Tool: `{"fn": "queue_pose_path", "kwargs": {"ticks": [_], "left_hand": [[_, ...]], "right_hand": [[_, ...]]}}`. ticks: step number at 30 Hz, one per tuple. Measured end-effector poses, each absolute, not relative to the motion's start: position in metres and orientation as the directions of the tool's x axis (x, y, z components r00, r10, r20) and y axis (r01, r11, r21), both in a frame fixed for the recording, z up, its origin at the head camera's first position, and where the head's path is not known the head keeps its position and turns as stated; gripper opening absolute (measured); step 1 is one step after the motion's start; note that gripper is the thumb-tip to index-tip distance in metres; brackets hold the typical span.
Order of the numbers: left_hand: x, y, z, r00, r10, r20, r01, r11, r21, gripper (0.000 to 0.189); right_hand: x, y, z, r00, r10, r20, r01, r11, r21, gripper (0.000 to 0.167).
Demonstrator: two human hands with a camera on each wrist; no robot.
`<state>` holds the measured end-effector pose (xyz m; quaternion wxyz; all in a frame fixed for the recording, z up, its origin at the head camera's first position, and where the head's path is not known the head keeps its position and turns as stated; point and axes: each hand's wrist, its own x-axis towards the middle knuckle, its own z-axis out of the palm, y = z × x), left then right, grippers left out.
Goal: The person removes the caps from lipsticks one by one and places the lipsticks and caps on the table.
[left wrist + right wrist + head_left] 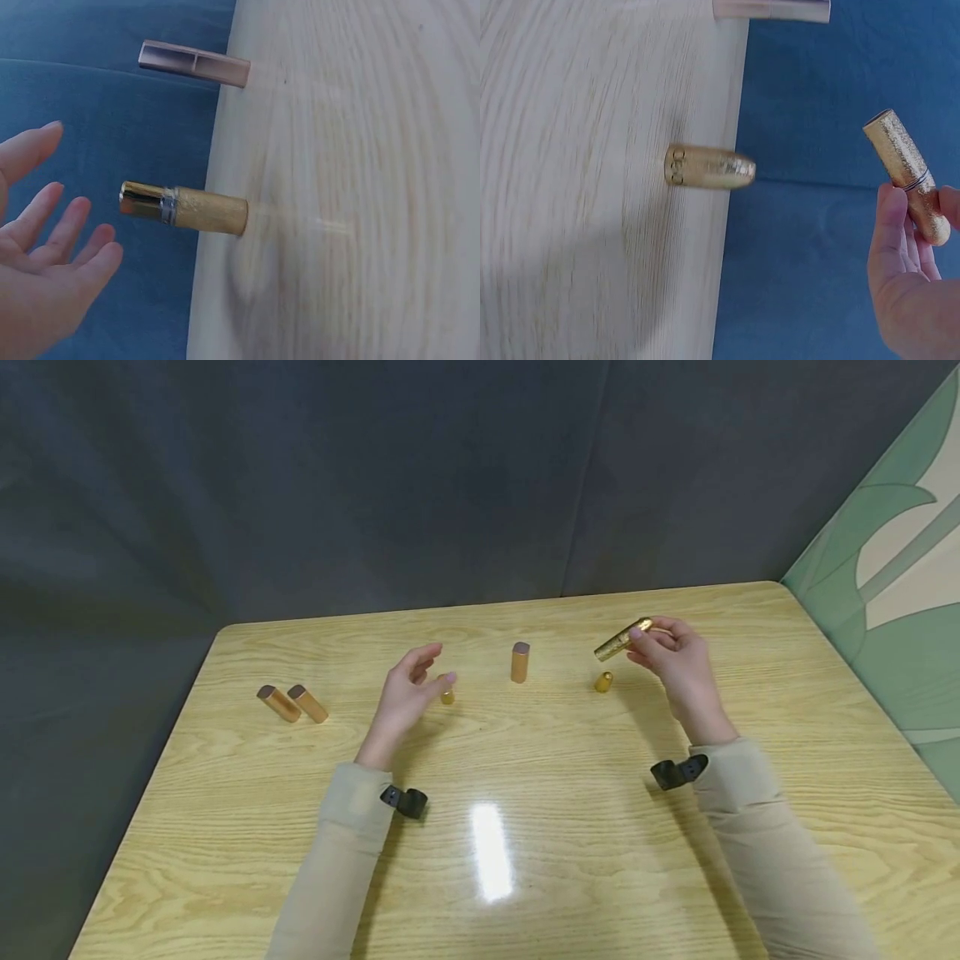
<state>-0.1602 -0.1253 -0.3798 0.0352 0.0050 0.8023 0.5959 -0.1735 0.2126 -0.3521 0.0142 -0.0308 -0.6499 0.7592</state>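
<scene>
My right hand [678, 672] pinches a gold textured lipstick tube [617, 646] between thumb and fingers, tilted and raised above the table. Its free end looks hollow in the right wrist view, with a thin ring around the body [900, 154]. Below it stands a gold bullet-shaped piece [603, 682], apart from the hand, rounded end up. My left hand [405, 697] hovers by a second gold lipstick tube [214, 211], which stands upright with a shiny upper section. Fingers and thumb are spread and hold nothing; in the left wrist view a gap separates them from the tube.
A copper lipstick tube [520, 663] stands between the hands near the back edge. Two more copper tubes, one left [278, 703] and one beside it [308, 704], are on the table's left side. Dark fabric [405, 485] hangs behind the wooden table [570, 827].
</scene>
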Motion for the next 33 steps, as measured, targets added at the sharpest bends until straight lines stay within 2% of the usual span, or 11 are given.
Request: {"fn": "queue_pose_path", "kwargs": {"ticks": [6,15,27,33], "left_hand": [[-0.16,-0.12,-0.374,-1.0,0.001,0.011,0.011,0.251,0.968,0.051],[-0.155,-0.11,-0.367,-0.998,0.009,0.062,0.063,0.222,0.973,0.048],[-0.149,-0.092,-0.371,-0.993,0.09,0.077,0.094,0.202,0.975,0.044],[-0.147,-0.083,-0.376,-0.989,0.136,0.061,0.088,0.204,0.975,0.041]], "right_hand": [[-0.172,0.201,-0.352,-0.999,0.035,-0.038,0.034,-0.12,-0.992,0.021],[-0.17,0.186,-0.357,-0.999,-0.01,-0.051,0.052,-0.045,-0.998,0.019],[-0.167,0.167,-0.364,-0.996,-0.045,-0.081,0.077,0.091,-0.993,0.02],[-0.165,0.159,-0.365,-0.994,-0.065,-0.089,0.084,0.072,-0.994,0.024]]}}
